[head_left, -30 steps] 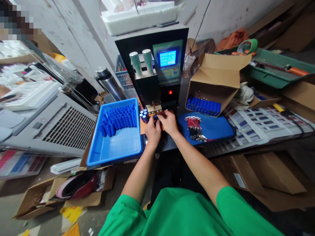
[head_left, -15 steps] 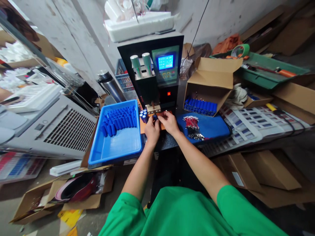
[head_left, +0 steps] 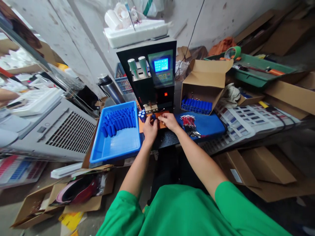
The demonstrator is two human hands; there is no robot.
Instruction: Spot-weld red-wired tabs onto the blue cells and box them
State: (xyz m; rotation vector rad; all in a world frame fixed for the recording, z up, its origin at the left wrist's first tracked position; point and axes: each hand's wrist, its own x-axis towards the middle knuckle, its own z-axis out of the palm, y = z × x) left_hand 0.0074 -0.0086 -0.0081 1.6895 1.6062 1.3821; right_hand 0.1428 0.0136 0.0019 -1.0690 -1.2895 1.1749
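My left hand (head_left: 150,128) is closed on a blue cylindrical cell (head_left: 154,117), just below the copper-coloured pins of a black machine (head_left: 137,86) with a lit blue screen. Right beside it, my right hand (head_left: 168,121) has its fingers pinched at a thin wire that is too small to make out well. Under both hands lies an orange board (head_left: 162,125). Several blue cells with pale ends (head_left: 142,114) stand at its left. A blue tray (head_left: 115,143) holds many blue cylinders on the left.
Red and black wire leads (head_left: 189,122) lie on a blue pad (head_left: 209,127) at the right. Behind them an open carton (head_left: 205,77) holds blue cells. A steel flask (head_left: 110,89) stands behind the tray. A person's hand (head_left: 7,95) shows at the far left edge.
The view has shifted slightly, moving the machine and cartons a little left in the picture. Both hands stay at the board; the right hand has moved slightly away from the cell.
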